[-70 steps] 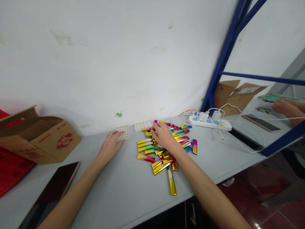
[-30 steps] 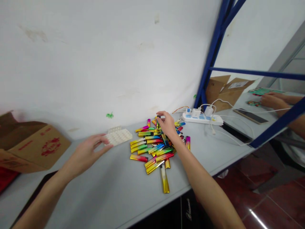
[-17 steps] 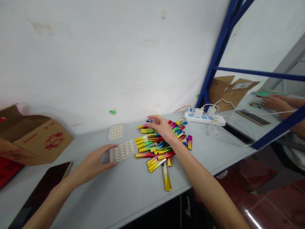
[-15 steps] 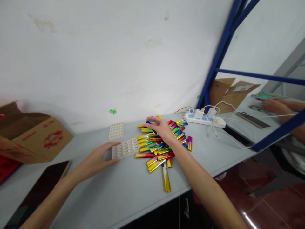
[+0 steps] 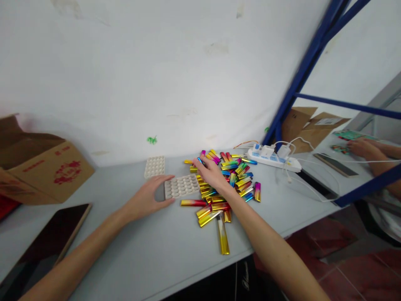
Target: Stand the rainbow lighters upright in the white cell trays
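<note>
My left hand [image 5: 146, 199] grips the left end of a pale tray [image 5: 182, 187] with rows of round holes, thumb along its near edge and fingers at its far edge. The tray's right end meets a heap of shiny lighters [image 5: 219, 198] in gold, red, green, blue and purple. Over the heap's back left part, my right hand [image 5: 211, 171] pinches a small blue lighter [image 5: 200, 160], mostly covered by the fingers. A second pale holed tray [image 5: 154, 167] lies behind the first, near the wall. One gold lighter [image 5: 223, 238] lies by the table's front edge.
An open cardboard box [image 5: 59, 171] and a dark-screened phone or tablet [image 5: 46, 238] are at the left. On the right are a white power strip [image 5: 275, 158] with cables, a blue metal frame [image 5: 290, 90] and another person's hand [image 5: 360, 147].
My left hand has slid the tray right, up against the lighters. My right hand stays over the heap, still pinching the blue lighter. The whole view has shifted slightly.
</note>
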`<state>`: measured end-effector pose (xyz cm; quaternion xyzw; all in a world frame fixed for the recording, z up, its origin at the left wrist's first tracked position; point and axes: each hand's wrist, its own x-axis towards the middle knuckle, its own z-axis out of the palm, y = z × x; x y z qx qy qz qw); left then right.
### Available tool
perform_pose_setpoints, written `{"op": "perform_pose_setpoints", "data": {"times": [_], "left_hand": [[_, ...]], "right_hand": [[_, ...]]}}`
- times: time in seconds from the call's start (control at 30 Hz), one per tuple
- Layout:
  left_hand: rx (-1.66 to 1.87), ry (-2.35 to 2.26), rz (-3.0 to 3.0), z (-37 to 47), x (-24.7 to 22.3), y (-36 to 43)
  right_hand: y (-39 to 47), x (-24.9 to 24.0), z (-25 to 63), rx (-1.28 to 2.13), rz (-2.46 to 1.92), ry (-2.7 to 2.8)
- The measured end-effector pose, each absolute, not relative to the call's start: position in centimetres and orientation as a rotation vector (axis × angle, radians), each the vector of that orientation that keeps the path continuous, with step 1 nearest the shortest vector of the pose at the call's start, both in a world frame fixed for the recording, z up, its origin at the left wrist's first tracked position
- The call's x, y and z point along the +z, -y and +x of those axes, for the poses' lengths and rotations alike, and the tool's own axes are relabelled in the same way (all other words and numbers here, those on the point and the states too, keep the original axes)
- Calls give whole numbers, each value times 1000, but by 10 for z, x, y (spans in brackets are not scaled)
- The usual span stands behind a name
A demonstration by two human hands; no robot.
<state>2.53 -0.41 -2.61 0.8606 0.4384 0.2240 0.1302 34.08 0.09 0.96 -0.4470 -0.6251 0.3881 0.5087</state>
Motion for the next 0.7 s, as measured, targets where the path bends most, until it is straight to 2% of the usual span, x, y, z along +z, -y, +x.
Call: {"op": "perform_pose_setpoints", "data": {"times": [0.33,0.7], "left_hand": [[723,-1276,2423,30,-35,24],[733,-1274,2449,19,-46,9]], "right_hand": [[12,2,326,750,-1223,1598],[18,5,327,674,-1159,1630]]}}
